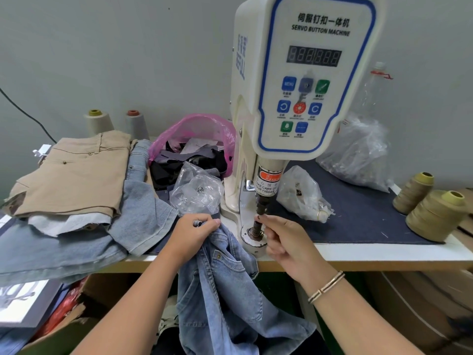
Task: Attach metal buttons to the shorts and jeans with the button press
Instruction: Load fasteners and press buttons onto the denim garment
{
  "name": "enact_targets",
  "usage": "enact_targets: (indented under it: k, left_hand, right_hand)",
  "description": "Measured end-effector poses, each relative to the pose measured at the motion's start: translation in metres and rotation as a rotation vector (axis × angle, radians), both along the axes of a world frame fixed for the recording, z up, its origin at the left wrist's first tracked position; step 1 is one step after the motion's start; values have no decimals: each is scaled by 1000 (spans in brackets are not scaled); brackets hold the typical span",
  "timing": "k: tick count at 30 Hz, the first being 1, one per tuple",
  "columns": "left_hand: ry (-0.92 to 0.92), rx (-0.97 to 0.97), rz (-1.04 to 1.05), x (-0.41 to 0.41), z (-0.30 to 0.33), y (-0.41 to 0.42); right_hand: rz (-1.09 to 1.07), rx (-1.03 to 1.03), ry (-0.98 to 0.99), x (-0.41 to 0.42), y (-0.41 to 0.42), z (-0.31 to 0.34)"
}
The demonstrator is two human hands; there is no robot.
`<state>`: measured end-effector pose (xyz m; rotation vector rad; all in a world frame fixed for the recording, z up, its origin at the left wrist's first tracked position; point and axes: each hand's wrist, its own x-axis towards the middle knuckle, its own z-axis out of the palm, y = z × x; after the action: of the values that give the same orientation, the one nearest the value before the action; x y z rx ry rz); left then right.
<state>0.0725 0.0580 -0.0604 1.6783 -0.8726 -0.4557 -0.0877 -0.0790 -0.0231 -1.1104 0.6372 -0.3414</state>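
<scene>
A person works denim jeans (pixel 225 283) at a servo button press (pixel 294 80) on a cluttered table (pixel 384 252). The jeans, pale blue and faded, with a riveted pocket showing, hang crumpled off the table's front edge, their top bunched just left of the press's die. The left hand (pixel 190 233) has its grip closed on that bunched waistband, fingers and thumb pinching the cloth. The right hand (pixel 282 242), a bracelet (pixel 326 286) on its wrist, is at the die (pixel 254 233), thumb and forefinger pinched against the dark metal post; what it holds there is too small to tell.

To the far left, tan shorts (pixel 74 172) lie folded on a heap of more denim (pixel 76 242). Behind them stand two pale thread cones (pixel 98 123). A pink bag (pixel 202 134) of dark scraps and a clear bag (pixel 197 190) sit left of the press. Right of it, on a dark blue mat (pixel 358 219), lie more clear bags (pixel 304 196), with a plastic bottle (pixel 376 85) behind and olive thread cones (pixel 432 213) at the edge. The wall (pixel 115 47) is plain grey-green.
</scene>
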Motion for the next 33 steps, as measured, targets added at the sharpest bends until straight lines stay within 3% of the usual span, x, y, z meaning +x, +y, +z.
enact_targets:
  k: [10, 22, 30, 33]
  left_hand:
    - [-10, 4, 4, 2, -1, 0]
    - [-22, -6, 5, 2, 0, 0]
    - [-25, -14, -7, 2, -2, -1]
    - [-34, -25, -3, 3, -4, -1]
  right_hand:
    - [-26, 369, -80, 5, 0, 4]
    - [-31, 510, -106, 0, 6, 13]
    - [-101, 705, -228, -6, 23, 23]
    - [-32, 628, -226, -5, 48, 21]
